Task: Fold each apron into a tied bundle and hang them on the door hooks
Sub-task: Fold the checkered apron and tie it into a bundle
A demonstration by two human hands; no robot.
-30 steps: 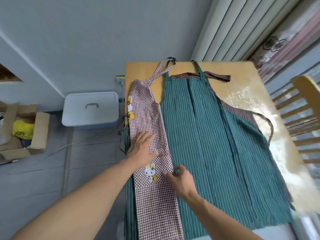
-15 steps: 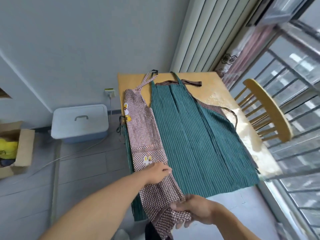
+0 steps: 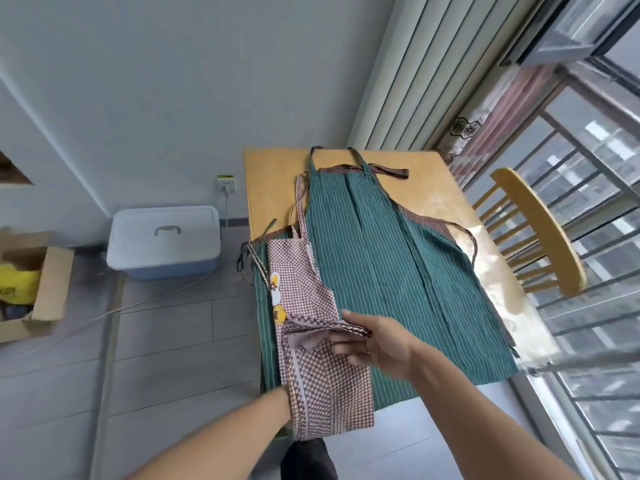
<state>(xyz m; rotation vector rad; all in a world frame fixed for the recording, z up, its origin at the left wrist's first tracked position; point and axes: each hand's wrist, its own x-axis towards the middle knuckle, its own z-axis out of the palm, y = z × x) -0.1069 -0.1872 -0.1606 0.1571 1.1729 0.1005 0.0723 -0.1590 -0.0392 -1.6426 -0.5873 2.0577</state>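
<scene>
the checked apron point(image 3: 311, 306) looks light and floppy; the right hand point(image 3: 377, 344) pinches its folded hem, while the left hand is hidden under it, grip unclear. best held at folded edges.

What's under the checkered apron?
The green striped apron lies under the checkered apron, spread over the wooden table. The left hand is hidden beneath the fold, so its grip can't be seen.

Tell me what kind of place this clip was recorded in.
Likely a home balcony or utility corner: a wooden table beside barred windows, a wooden chair, and a lidded storage bin on the tiled floor.
</scene>
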